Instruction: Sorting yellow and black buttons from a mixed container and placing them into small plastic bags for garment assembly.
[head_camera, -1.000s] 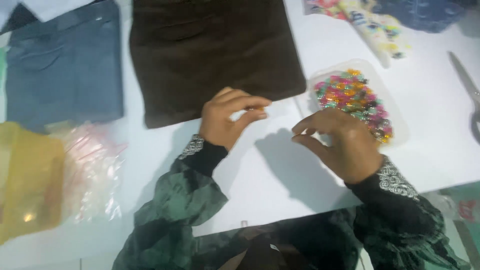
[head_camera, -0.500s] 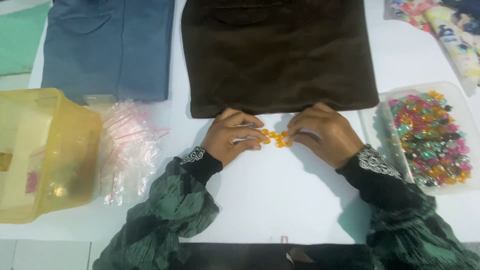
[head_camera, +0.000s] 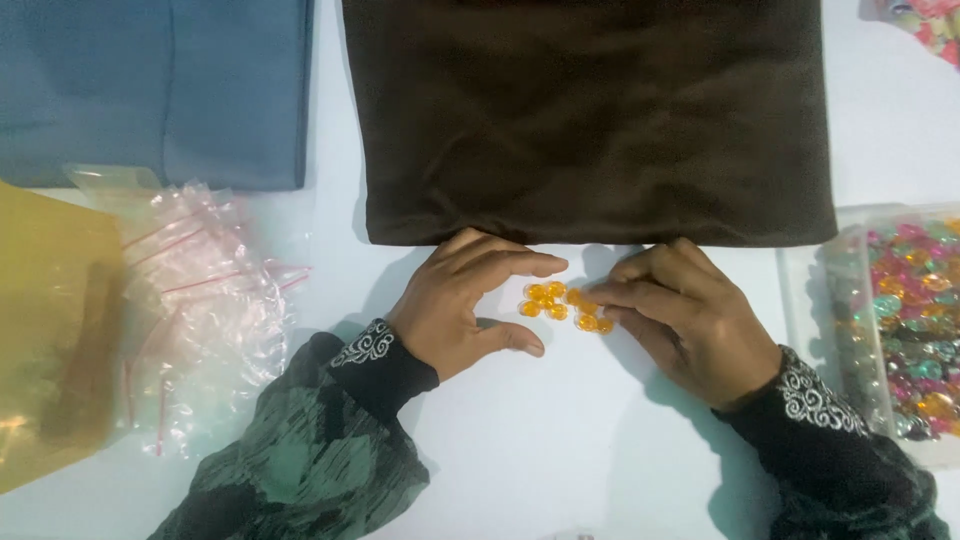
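Several small orange beads (head_camera: 561, 305) lie in a little cluster on the white table (head_camera: 560, 450), just below the near edge of a folded dark brown cloth (head_camera: 590, 115). My left hand (head_camera: 465, 305) rests to the left of the beads, fingers curved around them, holding nothing. My right hand (head_camera: 690, 320) lies on the right side, its fingertips touching the rightmost beads. Both wrists wear dark green sleeves with white lace cuffs.
A clear tray of mixed coloured beads (head_camera: 905, 330) stands at the right edge. A folded blue cloth (head_camera: 150, 90) lies at the upper left. Crumpled clear plastic bags (head_camera: 205, 300) and a yellow translucent box (head_camera: 50, 330) sit at the left.
My right hand came away from the bead tray and both hands met below the brown cloth, where orange beads now lie. The view has shifted left and closer.
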